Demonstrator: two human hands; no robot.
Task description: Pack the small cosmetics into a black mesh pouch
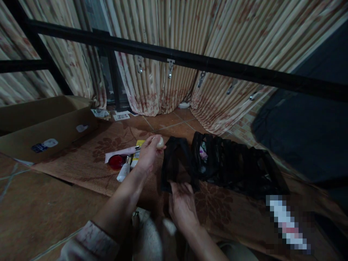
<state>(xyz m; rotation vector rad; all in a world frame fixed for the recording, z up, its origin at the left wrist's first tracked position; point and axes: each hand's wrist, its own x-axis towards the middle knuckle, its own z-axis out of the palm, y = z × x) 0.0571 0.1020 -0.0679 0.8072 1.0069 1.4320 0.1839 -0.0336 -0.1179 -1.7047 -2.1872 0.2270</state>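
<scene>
My left hand (146, 156) is closed around a small cream-coloured rounded object (160, 142), whose exact kind I cannot make out. That object is held at the left edge of a black see-through bag (180, 161), which lies open on the patterned mat. My right hand (182, 203) grips the near edge of this bag, its fingertips partly hidden by the dark fabric. Left of my left hand lie a pale pink tube (121, 153), a red round container (116, 162), a white tube (124, 172) and a yellow box (140, 143), partly covered by my hand.
Several filled black bags (233, 163) stand in a row on the right. A cardboard box (51, 134) is at the left. A dark metal bar (187, 58) crosses above, before striped curtains (163, 87). A blurred-out pale object (288, 224) lies at lower right on the brown mat (92, 174).
</scene>
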